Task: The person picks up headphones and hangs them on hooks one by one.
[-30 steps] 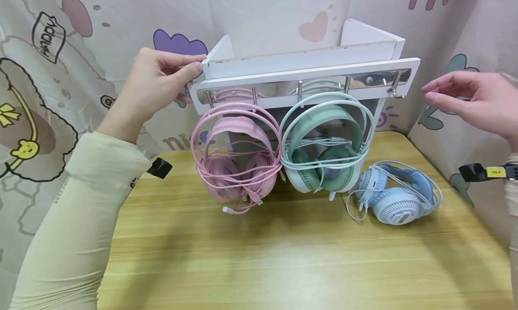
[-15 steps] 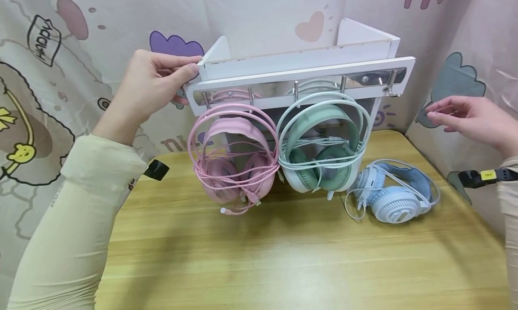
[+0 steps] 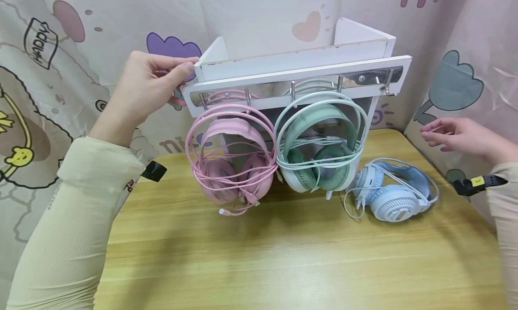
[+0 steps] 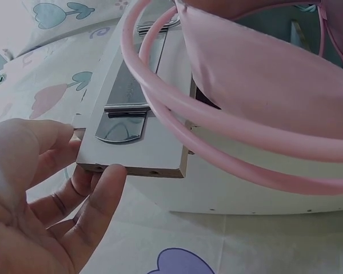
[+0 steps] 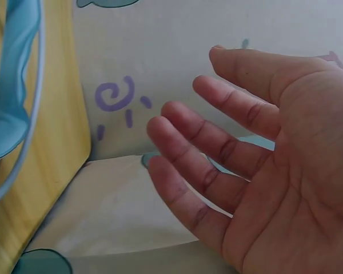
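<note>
A white rack (image 3: 279, 75) with metal hooks stands at the back of the table. My left hand (image 3: 147, 92) grips its upper left corner between thumb and fingers; the left wrist view shows a fingertip at the end of the hook board (image 4: 160, 145). On the hooks hang a pink headset (image 3: 236, 190) and, to its right, a green-and-white headset (image 3: 319, 175), each with its cable wound about it. A light blue headset (image 3: 394, 202) lies on the table at the right. My right hand (image 3: 465, 137) hovers above and right of it, fingers relaxed, holding nothing.
The wooden table (image 3: 259, 256) runs in front of the rack. A patterned cloth (image 3: 267, 13) hangs close behind it and along both sides. One more hook (image 3: 387, 83) at the board's right end bears no headset.
My right hand has come down, nearer the blue headset. The left hand keeps its grip on the rack corner, and the headsets stay in place while the whole view shifts slightly.
</note>
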{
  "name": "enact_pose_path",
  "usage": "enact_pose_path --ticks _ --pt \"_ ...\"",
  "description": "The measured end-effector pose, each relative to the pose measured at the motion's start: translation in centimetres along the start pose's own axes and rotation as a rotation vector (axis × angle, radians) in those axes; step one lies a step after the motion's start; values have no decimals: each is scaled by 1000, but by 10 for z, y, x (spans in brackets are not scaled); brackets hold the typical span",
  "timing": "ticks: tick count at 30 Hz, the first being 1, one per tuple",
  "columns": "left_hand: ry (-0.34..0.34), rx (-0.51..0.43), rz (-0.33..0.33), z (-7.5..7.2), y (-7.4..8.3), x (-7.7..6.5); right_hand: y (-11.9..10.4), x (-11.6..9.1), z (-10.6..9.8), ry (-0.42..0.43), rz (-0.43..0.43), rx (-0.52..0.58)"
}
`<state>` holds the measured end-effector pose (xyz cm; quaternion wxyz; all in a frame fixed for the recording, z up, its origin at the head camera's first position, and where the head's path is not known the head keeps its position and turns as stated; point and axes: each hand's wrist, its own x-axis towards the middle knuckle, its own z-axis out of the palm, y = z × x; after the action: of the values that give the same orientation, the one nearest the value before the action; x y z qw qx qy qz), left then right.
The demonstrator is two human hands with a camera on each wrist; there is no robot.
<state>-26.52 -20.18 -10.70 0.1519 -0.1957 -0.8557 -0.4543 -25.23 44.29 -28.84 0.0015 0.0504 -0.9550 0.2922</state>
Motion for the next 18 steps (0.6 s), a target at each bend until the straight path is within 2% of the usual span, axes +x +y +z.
enact_pose_path --ticks 11,18 --pt "7 -39 -18 1 1 -3 17 2 17 -148 68 -32" --pt "13 -64 -37 1 2 -2 30 -1 31 -278 107 -42"
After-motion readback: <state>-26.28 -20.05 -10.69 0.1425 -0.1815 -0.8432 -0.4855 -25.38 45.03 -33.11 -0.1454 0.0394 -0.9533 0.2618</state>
